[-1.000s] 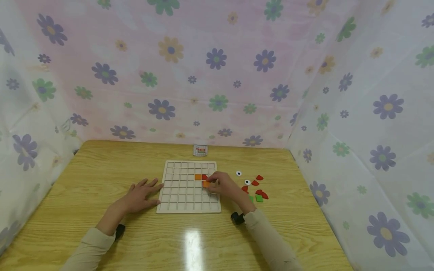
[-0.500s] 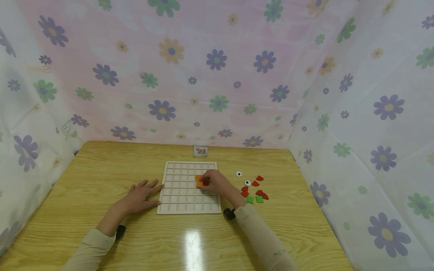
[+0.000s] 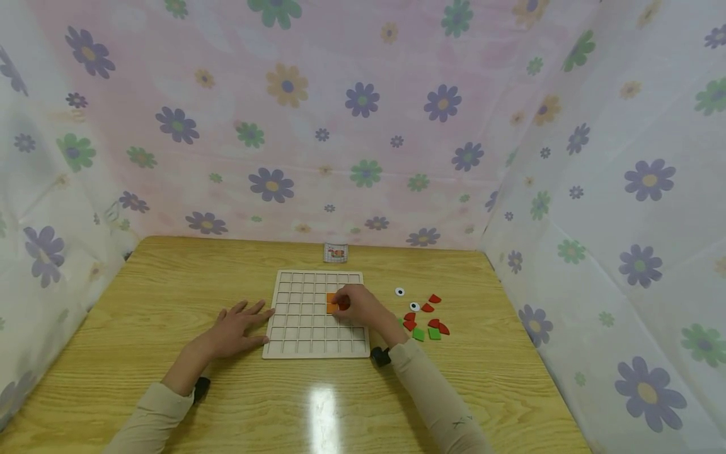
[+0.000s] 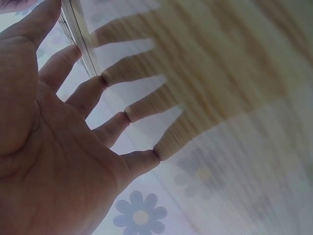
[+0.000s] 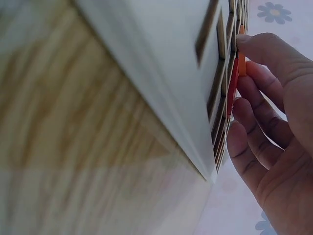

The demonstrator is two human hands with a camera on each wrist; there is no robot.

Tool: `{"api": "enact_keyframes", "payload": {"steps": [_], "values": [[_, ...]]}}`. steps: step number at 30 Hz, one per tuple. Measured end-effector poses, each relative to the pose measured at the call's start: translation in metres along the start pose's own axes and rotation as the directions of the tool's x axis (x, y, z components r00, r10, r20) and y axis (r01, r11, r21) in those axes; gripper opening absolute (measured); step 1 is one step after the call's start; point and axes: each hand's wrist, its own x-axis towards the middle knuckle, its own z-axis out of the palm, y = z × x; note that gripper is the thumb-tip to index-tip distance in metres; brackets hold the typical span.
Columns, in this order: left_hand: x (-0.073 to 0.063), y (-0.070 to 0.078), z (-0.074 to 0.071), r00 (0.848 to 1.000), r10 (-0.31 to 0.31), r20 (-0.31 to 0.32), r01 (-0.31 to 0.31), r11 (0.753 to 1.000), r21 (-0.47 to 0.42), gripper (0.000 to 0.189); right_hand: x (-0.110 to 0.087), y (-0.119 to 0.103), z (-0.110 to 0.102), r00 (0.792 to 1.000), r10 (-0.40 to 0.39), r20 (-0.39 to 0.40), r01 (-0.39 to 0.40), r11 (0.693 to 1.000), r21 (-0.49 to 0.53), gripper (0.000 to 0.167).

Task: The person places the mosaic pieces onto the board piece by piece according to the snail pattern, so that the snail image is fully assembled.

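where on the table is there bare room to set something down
Bare table shows on the near side of the board, between the forearms, and between the left hand and the table's left edge. It's crowded right of the board, where red pieces, green tiles and eye discs lie scattered, and around the right hand at the orange tiles.

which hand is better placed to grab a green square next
Likely the right hand, once its fingers leave the orange square: it's over the board, nearer the green squares. The left hand is at the board's left edge.
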Motion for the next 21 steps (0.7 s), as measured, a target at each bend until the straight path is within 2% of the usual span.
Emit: {"api": "enact_keyframes", "payload": {"steps": [8,21], "values": [[-0.0003,0.0007,-0.0004,1.000,-0.003,0.001,0.003,1.000,-0.007,0.067,0.0008,0.0030,0.0006,1.000,0.028,0.008,-0.028,0.999,0.026,0.016],[-0.0003,0.0010,-0.0013,1.000,0.001,-0.007,-0.001,1.000,-0.008,0.066,0.0023,0.0076,0.0018,1.000,0.001,-0.007,-0.001,0.999,0.042,0.017]]}}
